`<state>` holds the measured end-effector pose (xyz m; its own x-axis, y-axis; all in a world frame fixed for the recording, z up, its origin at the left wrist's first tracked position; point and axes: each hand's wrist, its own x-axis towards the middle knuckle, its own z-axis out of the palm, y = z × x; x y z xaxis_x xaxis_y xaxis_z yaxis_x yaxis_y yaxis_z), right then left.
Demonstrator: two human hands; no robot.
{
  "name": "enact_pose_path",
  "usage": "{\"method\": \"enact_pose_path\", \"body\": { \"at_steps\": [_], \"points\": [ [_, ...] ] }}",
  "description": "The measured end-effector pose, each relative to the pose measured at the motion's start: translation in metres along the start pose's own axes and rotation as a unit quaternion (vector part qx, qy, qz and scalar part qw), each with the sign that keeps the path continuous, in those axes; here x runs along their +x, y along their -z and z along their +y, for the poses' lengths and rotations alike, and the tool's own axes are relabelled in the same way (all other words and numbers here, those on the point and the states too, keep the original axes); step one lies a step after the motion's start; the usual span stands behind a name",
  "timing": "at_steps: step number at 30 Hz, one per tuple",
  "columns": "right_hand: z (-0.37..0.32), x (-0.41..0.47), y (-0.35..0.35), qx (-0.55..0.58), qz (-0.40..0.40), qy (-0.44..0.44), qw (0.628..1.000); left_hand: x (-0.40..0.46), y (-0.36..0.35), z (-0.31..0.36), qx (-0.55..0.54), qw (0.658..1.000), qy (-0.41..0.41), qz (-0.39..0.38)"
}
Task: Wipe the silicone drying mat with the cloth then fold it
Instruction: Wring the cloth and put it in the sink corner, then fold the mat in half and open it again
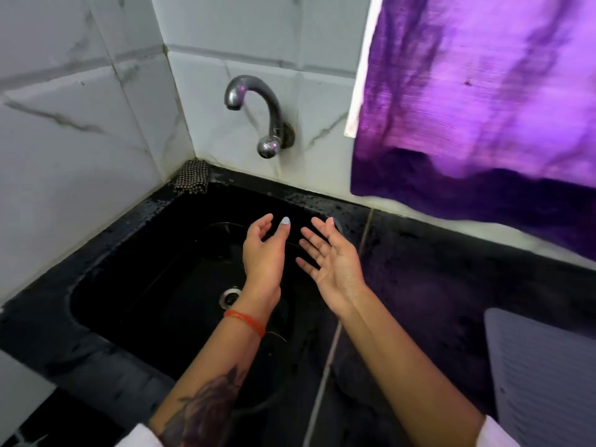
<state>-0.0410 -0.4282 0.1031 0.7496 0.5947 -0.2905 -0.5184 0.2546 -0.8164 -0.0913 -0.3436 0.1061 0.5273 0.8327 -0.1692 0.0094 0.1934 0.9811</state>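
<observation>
A grey ribbed silicone drying mat [545,379] lies flat on the black counter at the lower right, cut off by the frame edge. A small checked cloth [192,176] sits folded in the back left corner of the counter, against the tiles. Both my hands hover over the black sink and hold nothing. My left hand [263,253] has its fingers loosely bent. My right hand [329,256] is spread with the palm turned up. Neither hand touches the mat or the cloth.
The black sink [154,272] has a metal drain [230,296] under my left wrist. A steel tap [258,114] juts from the white tiled wall above it. A purple curtain [483,101] hangs at the upper right, over the wet black counter [429,285].
</observation>
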Motion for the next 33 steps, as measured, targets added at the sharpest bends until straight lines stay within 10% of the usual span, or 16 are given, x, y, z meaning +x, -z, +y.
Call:
{"method": "enact_pose_path", "body": {
  "at_steps": [33],
  "points": [
    [-0.056, -0.279, 0.398, 0.09, 0.264, 0.087, 0.956, -0.329, -0.232, -0.165, 0.087, 0.974, 0.031, -0.205]
  ]
}}
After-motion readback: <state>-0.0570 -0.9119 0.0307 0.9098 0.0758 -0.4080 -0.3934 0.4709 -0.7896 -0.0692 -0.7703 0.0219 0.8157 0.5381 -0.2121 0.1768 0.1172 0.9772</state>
